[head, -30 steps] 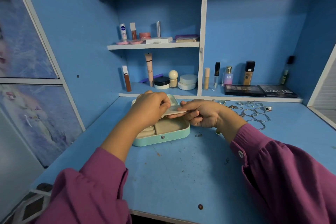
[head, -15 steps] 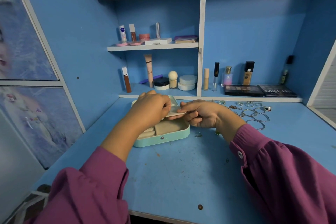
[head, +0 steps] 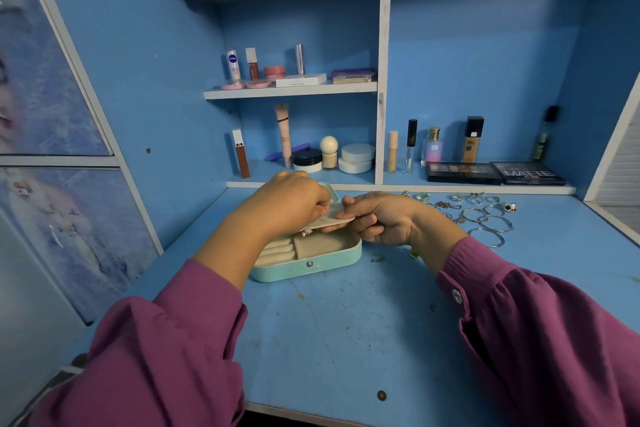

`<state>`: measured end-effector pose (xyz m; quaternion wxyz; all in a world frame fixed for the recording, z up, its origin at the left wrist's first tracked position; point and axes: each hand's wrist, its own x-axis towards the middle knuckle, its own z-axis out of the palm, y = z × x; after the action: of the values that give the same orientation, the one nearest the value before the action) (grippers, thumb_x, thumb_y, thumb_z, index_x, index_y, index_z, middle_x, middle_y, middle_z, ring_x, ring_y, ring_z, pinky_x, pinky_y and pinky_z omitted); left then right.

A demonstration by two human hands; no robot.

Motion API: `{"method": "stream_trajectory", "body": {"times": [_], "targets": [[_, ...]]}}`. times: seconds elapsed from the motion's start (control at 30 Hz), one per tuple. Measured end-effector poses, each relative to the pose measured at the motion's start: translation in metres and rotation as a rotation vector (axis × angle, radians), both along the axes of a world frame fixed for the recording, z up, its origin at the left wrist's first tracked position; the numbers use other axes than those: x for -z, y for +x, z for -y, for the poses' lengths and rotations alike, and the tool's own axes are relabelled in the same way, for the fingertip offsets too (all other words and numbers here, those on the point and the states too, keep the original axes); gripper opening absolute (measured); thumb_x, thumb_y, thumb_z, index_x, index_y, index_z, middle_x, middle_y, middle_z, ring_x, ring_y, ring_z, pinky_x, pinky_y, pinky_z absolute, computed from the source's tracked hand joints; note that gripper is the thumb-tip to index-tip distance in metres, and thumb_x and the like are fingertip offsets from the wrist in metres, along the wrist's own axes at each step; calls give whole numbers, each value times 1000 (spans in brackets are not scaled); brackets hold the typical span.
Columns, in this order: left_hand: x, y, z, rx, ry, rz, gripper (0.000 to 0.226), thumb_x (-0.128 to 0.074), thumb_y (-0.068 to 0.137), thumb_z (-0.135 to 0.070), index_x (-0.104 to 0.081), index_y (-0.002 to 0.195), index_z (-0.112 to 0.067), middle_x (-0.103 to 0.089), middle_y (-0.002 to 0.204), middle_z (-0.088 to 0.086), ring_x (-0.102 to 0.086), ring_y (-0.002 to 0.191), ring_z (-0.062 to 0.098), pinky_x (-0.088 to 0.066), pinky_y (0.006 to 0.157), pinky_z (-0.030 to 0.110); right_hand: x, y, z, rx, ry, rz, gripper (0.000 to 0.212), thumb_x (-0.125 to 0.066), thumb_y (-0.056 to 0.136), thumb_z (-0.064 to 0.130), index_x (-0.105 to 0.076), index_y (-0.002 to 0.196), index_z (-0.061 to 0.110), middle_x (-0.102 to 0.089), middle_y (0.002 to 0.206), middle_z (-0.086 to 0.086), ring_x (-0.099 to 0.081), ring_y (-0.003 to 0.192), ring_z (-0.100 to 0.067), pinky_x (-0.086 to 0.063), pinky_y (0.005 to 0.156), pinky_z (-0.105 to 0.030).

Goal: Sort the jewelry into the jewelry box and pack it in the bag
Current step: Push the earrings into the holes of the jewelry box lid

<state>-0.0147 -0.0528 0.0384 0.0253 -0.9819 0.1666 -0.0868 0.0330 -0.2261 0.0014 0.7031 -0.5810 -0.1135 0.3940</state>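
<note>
An open teal jewelry box [head: 311,267] with beige padded lining sits on the blue desk. Above it both hands hold a thin beige insert card [head: 334,222]. My left hand [head: 294,204] pinches the card's left part, where a small earring [head: 304,233] hangs below it. My right hand [head: 384,218] grips the card's right end. Loose silver rings, bangles and chains [head: 485,218] lie on the desk to the right. No bag is in view.
Shelves behind hold cosmetics: bottles [head: 433,149], jars [head: 356,158] and two dark palettes [head: 495,173]. A few small bits [head: 377,258] lie on the desk just right of the box. A patterned panel [head: 69,218] stands at the left.
Both hands have stayed over the box with the card between them; only small finger shifts show.
</note>
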Motion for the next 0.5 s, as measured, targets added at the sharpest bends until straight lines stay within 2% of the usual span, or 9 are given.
{"method": "stream_trajectory", "body": {"times": [0.2,0.37,0.5], "targets": [[0,-1,0,-3,20,-38,14,-51,93,-31,-58,82,-35,-56,83,-3,-48,95,20,-38,88,37,0,-1,0,3,5,-7,29,-39,96,-4,-43,74,15,-67,59,-5,-27,29,-2,-15,34,-8],[2,0,-1,-31,-47,-45,15,-56,89,-29,-56,77,-38,-55,84,-7,-49,96,19,-38,92,37,-3,-5,0,-11,7,6,30,-35,97,-4,-41,75,16,-61,49,0,-28,28,-2,-13,33,-10],[4,1,-1,-52,-80,-52,14,-57,89,-28,-56,79,-37,-54,86,-7,-49,100,19,-39,92,36,-3,-6,0,-15,5,6,31,-35,97,-4,-41,74,16,-61,49,0,-27,28,-2,-11,34,-10]]}}
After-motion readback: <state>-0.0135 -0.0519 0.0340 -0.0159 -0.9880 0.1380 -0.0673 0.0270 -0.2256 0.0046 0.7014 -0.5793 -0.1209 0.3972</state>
